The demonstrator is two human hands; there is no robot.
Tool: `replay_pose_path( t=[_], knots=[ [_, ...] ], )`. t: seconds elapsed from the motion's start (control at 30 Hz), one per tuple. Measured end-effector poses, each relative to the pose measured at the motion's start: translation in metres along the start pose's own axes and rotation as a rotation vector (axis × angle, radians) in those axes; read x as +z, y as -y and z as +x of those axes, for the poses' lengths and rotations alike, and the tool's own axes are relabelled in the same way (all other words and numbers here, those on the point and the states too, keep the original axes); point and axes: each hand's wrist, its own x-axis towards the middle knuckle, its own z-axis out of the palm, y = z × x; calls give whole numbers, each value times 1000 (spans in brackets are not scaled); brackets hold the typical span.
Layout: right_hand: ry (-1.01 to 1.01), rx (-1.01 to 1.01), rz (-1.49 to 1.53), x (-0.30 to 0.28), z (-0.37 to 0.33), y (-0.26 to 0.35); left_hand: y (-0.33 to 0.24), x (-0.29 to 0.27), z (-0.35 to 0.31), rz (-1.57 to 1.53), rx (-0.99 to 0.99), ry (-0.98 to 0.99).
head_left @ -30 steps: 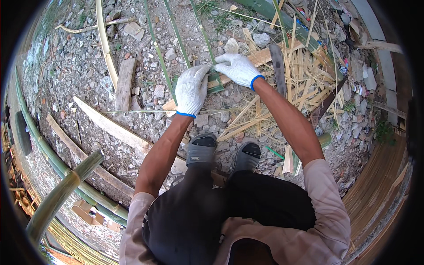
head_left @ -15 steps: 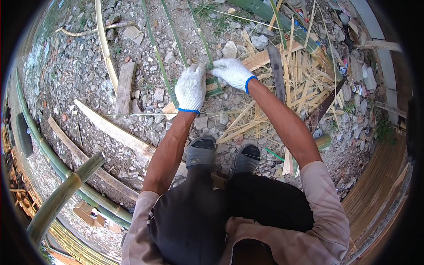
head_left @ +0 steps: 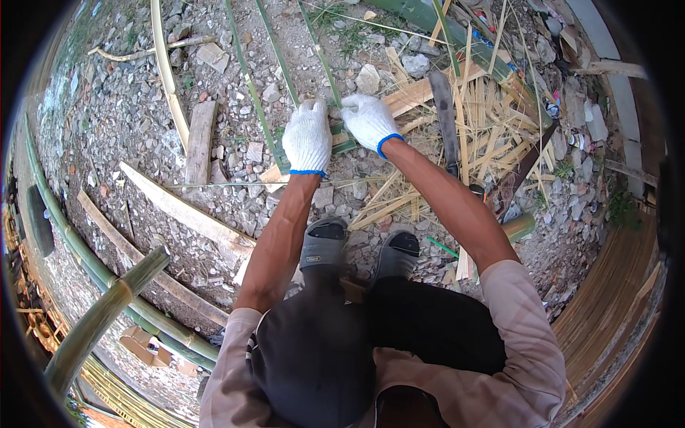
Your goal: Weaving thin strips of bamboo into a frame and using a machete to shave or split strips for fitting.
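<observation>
Both my hands wear white knit gloves with blue cuffs. My left hand [head_left: 308, 139] is closed around the lower end of the middle green bamboo strip [head_left: 278, 57]. Just to its right, my right hand [head_left: 369, 123] is closed at the lower end of the right bamboo strip [head_left: 319, 50]; its fingertips are partly hidden. The left bamboo strip [head_left: 250, 82] runs past the outside of my left hand. Between and below the hands shows a short green bamboo crosspiece [head_left: 344, 141], where the strips meet. A pale wooden piece [head_left: 273, 174] lies under my left wrist.
A long grey blade-like piece [head_left: 444, 114] lies right of my right hand, beside a heap of pale bamboo splints [head_left: 492, 128]. A thick green bamboo pole [head_left: 428, 18] crosses the far right. Boards [head_left: 202, 139] and a cut bamboo pole [head_left: 107, 317] lie left on rubble.
My right hand has turned slightly, its wrist shifting left and down while the fingers stay by the right strip. The left hand has barely moved.
</observation>
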Motion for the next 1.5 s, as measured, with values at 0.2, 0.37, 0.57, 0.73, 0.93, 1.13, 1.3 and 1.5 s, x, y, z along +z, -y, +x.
replay_pose_path(
  t=[0.2,0.37,0.57,0.73,0.93,1.13,1.3,1.5],
  knots=[
    [-37,-4,-11,5,-4,8,2,-2,2,71,-16,28],
    [-29,16,60,1,-1,-2,1,-2,3,8,9,20],
    [117,132,470,-5,-4,0,16,7,-12,-164,174,-155],
    [97,35,418,-2,-2,-9,17,10,-16,-183,221,-198],
    [71,-15,298,3,-1,-17,20,9,-19,-193,268,-138],
    [81,28,323,1,-3,-8,21,5,-25,-179,307,-171],
    [78,29,299,-10,-5,-11,17,8,-24,-200,336,-108],
    [-121,-172,217,-43,-36,-35,14,-4,-29,-240,320,-142]
  ],
)
